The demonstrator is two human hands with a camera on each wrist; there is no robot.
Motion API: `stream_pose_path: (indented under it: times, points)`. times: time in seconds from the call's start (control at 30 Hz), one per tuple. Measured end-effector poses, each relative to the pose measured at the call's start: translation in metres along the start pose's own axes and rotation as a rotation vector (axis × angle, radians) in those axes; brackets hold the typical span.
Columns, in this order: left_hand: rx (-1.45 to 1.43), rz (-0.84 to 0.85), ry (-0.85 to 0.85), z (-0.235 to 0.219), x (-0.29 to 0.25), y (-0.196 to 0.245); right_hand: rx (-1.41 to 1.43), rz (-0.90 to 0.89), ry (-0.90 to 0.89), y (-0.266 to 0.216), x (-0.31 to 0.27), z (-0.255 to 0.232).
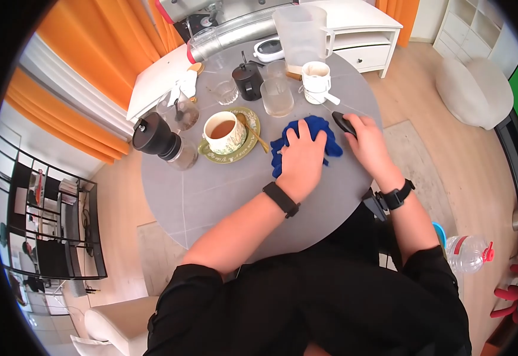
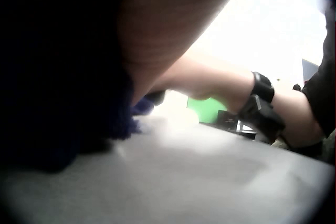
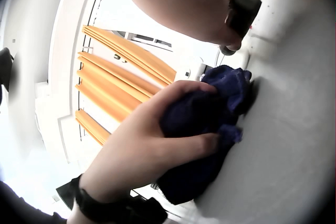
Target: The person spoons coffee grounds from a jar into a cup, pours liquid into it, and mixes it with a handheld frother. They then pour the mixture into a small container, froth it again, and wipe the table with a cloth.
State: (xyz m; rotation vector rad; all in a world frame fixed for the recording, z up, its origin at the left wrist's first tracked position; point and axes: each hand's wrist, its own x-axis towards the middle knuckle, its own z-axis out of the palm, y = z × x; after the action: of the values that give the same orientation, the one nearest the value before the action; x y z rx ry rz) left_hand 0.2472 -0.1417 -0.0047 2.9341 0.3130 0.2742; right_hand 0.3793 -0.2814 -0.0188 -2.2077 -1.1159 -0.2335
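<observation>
A bunched blue cloth (image 1: 309, 139) lies on the grey round table (image 1: 223, 202). My left hand (image 1: 302, 157) grips it from above, fingers spread over its folds. In the right wrist view, the thumb and a finger bend around the dark blue cloth (image 3: 210, 103). To the right, near the table's edge, my right hand (image 1: 370, 145) holds a smooth black elongated object (image 1: 343, 123), its kind unclear. The left wrist view is mostly dark, with a fringe of blue cloth (image 2: 123, 121) above the tabletop.
A cup of tea (image 1: 224, 133) stands on a green saucer (image 1: 211, 155) with a gold spoon. Left of it is a hand coffee grinder (image 1: 158, 136). Behind stand a black pot (image 1: 247, 81), a glass (image 1: 277, 98), a white mug (image 1: 316, 80) and a clear plastic jug (image 1: 300, 35).
</observation>
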Motion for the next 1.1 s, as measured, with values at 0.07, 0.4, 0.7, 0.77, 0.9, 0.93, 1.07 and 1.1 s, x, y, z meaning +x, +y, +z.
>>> stream_pose_path:
  times: [0.07, 0.4, 0.7, 0.77, 0.9, 0.93, 1.07, 1.1]
  points:
    - [0.077, -0.003, 0.156, 0.008, 0.012, -0.002, -0.001, -0.053, 0.082, -0.005, 0.001, -0.014]
    - [0.318, -0.212, -0.002, 0.011, 0.072, 0.008, 0.015, -0.046, 0.036, -0.003, 0.003, -0.034]
    - [0.371, -0.303, -0.284, 0.014, 0.08, -0.017, 0.022, -0.105, 0.048, -0.014, -0.005, -0.044]
    - [0.46, -0.237, -0.276, 0.009, 0.07, -0.016, 0.035, -0.093, 0.034, -0.017, -0.005, -0.045]
    - [0.636, -0.079, -0.24, 0.001, 0.042, -0.011, 0.049, -0.083, 0.023, -0.018, -0.005, -0.039]
    - [0.644, -0.049, -0.233, 0.001, 0.038, -0.01, 0.054, -0.087, 0.021, -0.017, -0.005, -0.038]
    - [0.685, 0.056, -0.245, -0.004, 0.001, 0.005, 0.044, -0.03, 0.02, -0.02, -0.007, -0.04]
    - [0.663, 0.093, -0.274, -0.007, -0.011, 0.009, 0.045, -0.031, 0.016, -0.02, -0.007, -0.04]
